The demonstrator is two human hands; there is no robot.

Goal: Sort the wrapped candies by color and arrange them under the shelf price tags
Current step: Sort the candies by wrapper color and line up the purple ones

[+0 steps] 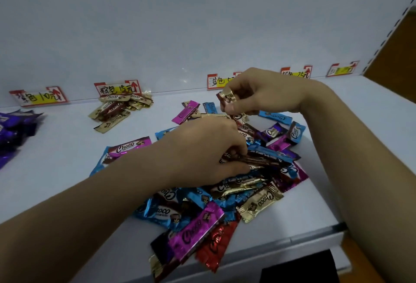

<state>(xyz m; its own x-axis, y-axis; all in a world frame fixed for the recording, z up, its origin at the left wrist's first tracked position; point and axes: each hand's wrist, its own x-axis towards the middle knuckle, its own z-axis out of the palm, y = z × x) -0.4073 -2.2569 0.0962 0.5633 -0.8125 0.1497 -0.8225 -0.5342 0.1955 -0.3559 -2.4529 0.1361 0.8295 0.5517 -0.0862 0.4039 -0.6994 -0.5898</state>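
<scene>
Fingers (239,84) of right hand (265,93) pinch gold candy (227,97); left hand (202,147) grips candy bundle (267,159).

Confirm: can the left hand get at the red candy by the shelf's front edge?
Probably yes: the red candy lies mostly exposed, only a magenta candy overlapping one side. But the left hand grips other candies.

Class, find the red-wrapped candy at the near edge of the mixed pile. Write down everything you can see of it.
The red candy is a flat oblong bar in shiny, crinkled foil-like wrap, with a zigzag-cut near end and dark script lettering. It lies flat and slanted at the near edge of the pile, close to the front edge of the shelf. A magenta candy overlaps its left side, and its far end goes under other wrappers. The left hand and the right hand do not touch it.
</scene>
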